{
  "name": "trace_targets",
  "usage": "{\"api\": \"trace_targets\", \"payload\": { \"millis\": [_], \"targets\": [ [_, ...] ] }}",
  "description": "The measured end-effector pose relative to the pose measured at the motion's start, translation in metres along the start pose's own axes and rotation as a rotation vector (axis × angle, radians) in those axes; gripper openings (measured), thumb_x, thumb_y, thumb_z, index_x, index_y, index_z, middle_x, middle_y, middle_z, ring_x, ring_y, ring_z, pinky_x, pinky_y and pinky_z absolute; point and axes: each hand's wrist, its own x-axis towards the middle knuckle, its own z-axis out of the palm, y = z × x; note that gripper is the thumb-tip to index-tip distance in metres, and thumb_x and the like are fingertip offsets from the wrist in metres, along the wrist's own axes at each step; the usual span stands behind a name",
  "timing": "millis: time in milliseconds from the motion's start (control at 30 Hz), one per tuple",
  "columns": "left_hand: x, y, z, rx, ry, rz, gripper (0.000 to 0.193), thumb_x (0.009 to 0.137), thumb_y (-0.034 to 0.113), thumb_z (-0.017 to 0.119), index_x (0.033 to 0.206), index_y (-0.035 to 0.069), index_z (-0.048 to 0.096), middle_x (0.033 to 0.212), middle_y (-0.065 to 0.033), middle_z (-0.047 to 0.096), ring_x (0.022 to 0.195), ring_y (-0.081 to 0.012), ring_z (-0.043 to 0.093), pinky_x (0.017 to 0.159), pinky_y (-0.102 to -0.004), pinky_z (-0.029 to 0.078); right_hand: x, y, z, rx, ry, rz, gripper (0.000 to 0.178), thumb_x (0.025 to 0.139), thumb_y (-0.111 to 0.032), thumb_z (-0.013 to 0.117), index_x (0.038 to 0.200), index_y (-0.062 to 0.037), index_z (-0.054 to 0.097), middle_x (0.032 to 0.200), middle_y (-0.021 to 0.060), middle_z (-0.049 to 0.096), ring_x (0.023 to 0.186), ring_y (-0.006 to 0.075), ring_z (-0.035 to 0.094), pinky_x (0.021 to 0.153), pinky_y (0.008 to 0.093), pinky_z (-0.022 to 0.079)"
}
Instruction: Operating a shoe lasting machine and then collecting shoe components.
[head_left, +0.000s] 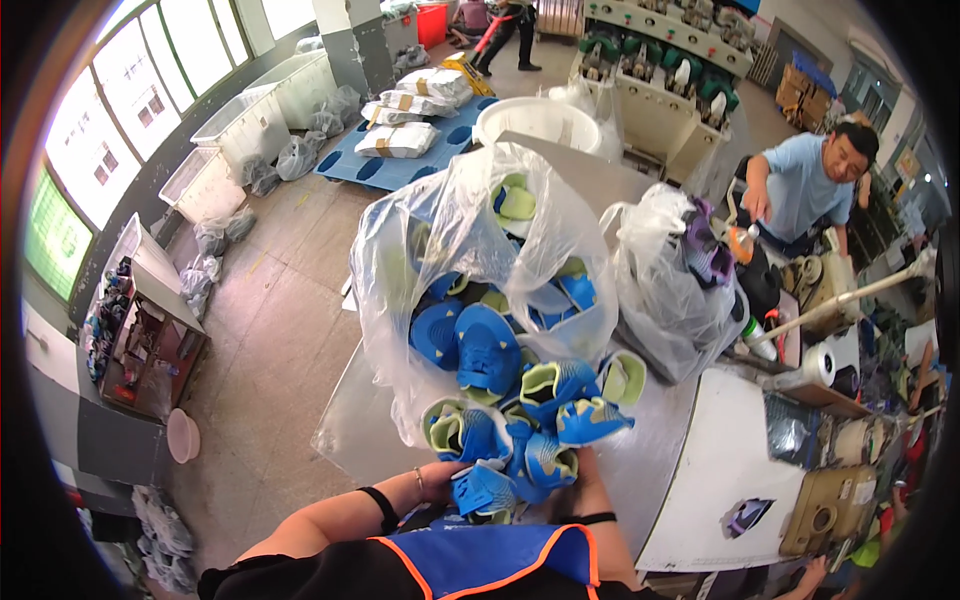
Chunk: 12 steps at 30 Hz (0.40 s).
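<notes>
Blue shoe uppers (487,350) with lime-green linings fill a large clear plastic bag (385,300) on the metal table in front of me. Several more uppers (545,460) are bunched at the bag's near side, close to my body. My left hand (437,482) is closed against the left of this bunch, its fingers partly hidden behind an upper. On the opposite side my right hand (588,468) presses against the bunch, with most of its fingers covered by the uppers. Between the two hands, one upper (483,492) hangs lowest, near my blue apron (470,560).
Right of the bag stands another plastic bag (665,300) with purple uppers. A person (815,185) in light blue sits at a bench beyond it. A white tub (540,122) and a blue pallet (400,155) with wrapped bundles are behind. A sewing machine (825,510) stands right.
</notes>
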Motion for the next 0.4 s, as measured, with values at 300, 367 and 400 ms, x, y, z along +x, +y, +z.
{"api": "trace_targets", "payload": {
  "millis": [300,367,400],
  "targets": [
    [0.014,-0.004,-0.001,0.213,-0.251,-0.087,0.035,0.096,0.026,0.057,0.124,0.006,0.059,0.121,-0.0083,0.064,0.105,-0.0221,0.063,0.095,-0.0394,0.05,-0.043,0.062,-0.009,-0.174,0.077,-0.028,0.033,0.092,-0.02,0.06,0.119,-0.0018,0.059,0.106,0.0074,0.066,0.094,0.0172,0.064,0.085,0.0313,0.051],
    [0.014,-0.003,-0.006,0.25,-0.222,0.001,0.036,0.093,0.025,0.062,0.123,0.006,0.06,0.121,-0.0083,0.064,0.105,-0.0226,0.063,0.095,-0.0392,0.05,-0.049,0.066,-0.016,-0.183,0.156,-0.024,0.032,0.092,-0.019,0.061,0.119,-0.0018,0.06,0.105,0.0073,0.066,0.093,0.0171,0.064,0.084,0.0312,0.052],
    [0.02,-0.006,-0.003,0.27,-0.231,-0.037,0.036,0.093,0.025,0.062,0.123,0.006,0.06,0.121,-0.0083,0.064,0.105,-0.0226,0.063,0.095,-0.0392,0.05,-0.056,0.057,-0.005,-0.171,0.198,-0.03,0.032,0.092,-0.019,0.061,0.119,-0.0018,0.06,0.105,0.0073,0.066,0.093,0.0171,0.064,0.084,0.0312,0.052]
  ]
}}
